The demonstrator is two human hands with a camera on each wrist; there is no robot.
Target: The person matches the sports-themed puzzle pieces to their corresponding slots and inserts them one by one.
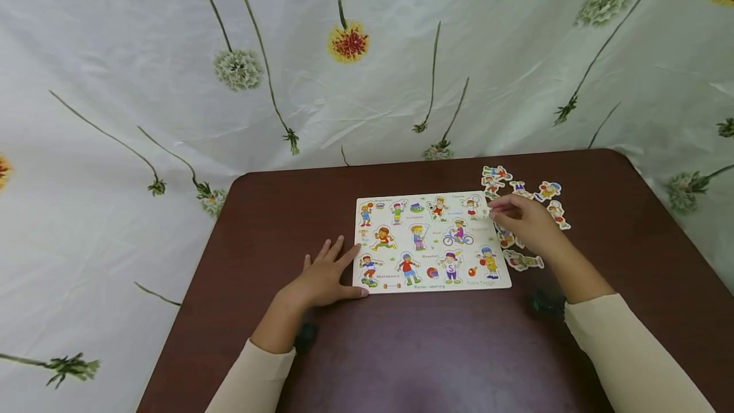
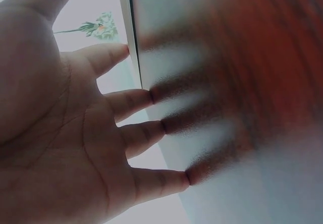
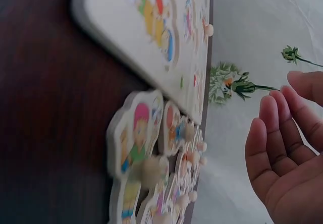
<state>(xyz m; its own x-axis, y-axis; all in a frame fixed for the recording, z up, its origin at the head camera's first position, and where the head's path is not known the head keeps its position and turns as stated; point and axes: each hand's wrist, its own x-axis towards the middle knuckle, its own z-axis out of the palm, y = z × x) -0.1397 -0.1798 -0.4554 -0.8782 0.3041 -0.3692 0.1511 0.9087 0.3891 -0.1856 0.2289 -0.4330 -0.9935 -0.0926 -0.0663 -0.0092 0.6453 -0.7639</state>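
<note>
A wooden puzzle board (image 1: 404, 241) printed with sporty children lies flat on the dark table. At its left edge my left hand (image 1: 323, 276) rests with fingers spread, the thumb at the near corner. Its fingertips (image 2: 174, 178) touch the glossy tabletop in the left wrist view. My right hand (image 1: 527, 222) hovers at the board's far right corner, beside the tennis figure (image 1: 472, 207). In the right wrist view its fingers (image 3: 257, 138) are loosely bent, the thumb close to the index finger, and nothing shows between them. A wooden peg (image 3: 208, 30) stands up from the board there.
Several knobbed puzzle pieces lie right of the board, among them a near one (image 1: 523, 260), a far one (image 1: 497, 173) and an outer one (image 1: 558, 215). Beyond the brown table (image 1: 264, 209) hangs a flower-printed cloth (image 1: 390, 101).
</note>
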